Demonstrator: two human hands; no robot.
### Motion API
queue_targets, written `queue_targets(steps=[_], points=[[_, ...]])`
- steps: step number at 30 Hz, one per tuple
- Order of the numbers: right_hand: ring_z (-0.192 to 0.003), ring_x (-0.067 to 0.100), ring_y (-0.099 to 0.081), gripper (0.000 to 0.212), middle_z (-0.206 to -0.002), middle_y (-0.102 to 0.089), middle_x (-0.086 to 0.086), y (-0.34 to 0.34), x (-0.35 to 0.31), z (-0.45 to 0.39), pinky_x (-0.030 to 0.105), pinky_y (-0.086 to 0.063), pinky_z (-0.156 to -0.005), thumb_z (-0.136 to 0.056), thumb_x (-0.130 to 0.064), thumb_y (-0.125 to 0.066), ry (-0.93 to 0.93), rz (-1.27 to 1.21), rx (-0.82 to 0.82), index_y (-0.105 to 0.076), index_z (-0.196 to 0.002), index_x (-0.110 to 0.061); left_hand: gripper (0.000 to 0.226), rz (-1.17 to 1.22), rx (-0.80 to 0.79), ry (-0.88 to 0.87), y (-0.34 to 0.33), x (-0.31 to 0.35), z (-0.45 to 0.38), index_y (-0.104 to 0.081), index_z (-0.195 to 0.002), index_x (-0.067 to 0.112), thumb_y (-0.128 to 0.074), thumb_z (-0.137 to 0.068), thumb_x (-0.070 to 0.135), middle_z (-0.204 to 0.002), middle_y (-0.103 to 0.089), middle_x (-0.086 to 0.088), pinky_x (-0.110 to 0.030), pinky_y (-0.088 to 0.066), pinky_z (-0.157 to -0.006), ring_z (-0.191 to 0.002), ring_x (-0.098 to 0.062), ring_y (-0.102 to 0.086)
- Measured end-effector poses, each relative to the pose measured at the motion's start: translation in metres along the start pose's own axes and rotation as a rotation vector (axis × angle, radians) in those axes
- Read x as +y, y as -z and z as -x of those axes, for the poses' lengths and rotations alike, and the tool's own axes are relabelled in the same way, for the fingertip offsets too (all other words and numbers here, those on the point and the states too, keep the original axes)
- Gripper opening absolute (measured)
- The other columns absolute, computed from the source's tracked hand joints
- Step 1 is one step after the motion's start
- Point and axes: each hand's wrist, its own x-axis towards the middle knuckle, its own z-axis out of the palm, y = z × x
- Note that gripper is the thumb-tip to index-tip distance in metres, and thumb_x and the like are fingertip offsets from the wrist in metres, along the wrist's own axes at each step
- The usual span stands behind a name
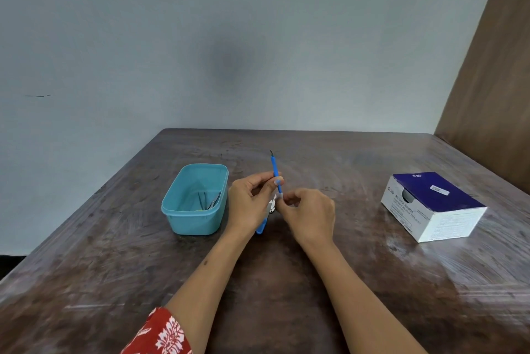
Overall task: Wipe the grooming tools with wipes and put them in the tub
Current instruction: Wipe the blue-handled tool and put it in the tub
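On table, "BD Alcohol Swabs" box (433, 204)

Looking like a plain room in a home, not a lab or shop. Worn dark wooden table (286, 282) sitting against a bare pale blue-grey wall (200, 38), brown wooden panel (493, 67) standing at right. Household plastic tub (183, 221) and a retail box of alcohol swabs (438, 204) sitting on it. Patterned red sleeve (163, 333) showing, no work clothing.
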Motion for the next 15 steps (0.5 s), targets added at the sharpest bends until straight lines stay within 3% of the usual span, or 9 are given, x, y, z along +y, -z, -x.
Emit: queue_targets(steps=[6, 11, 15], points=[[-0.079, 0.012, -0.06, 0.013, -0.08, -0.073, -0.008, 0.0, -0.002, 0.0, 0.039, -0.047, -0.078, -0.082, -0.037, -0.068, 0.124, -0.066, 0.099, -0.075, -0.084, -0.026, 0.016, 0.025, -0.02, 0.017, 0.002, -0.001, -0.001, -0.072, -0.093, 0.024, -0.066, -0.084, 0.012, -0.086, -0.074, 0.005, -0.017, -0.055, -0.073, -0.084, -0.009, -0.07], [-0.08, 0.015, -0.065, 0.015, -0.078, -0.073, -0.007, -0.002, 0.005, -0.001, 0.038, -0.05, -0.082, -0.083, -0.036, -0.064, -0.013, 0.058, -0.11, -0.076, -0.084, -0.026, 0.019, 0.018, 0.028, -0.007, 0.003, 0.003, -0.003, -0.071, -0.083, 0.034, -0.067, -0.083, 0.015, -0.08, -0.074, 0.012, -0.014, -0.053, -0.073, -0.085, -0.006, -0.07], [-0.076, 0.013, -0.068, 0.018, -0.077, -0.074, -0.005, 0.002, 0.01, -0.007, 0.03, -0.051, -0.074, -0.083, -0.037, -0.066, -0.11, -0.07, 0.058, -0.077, -0.085, -0.023, 0.017, 0.071, 0.046, 0.079, 0.002, 0.004, -0.001, -0.071, -0.087, 0.029, -0.067, -0.083, 0.014, -0.08, -0.074, 0.005, -0.025, -0.059, -0.07, -0.078, -0.012, -0.072]])
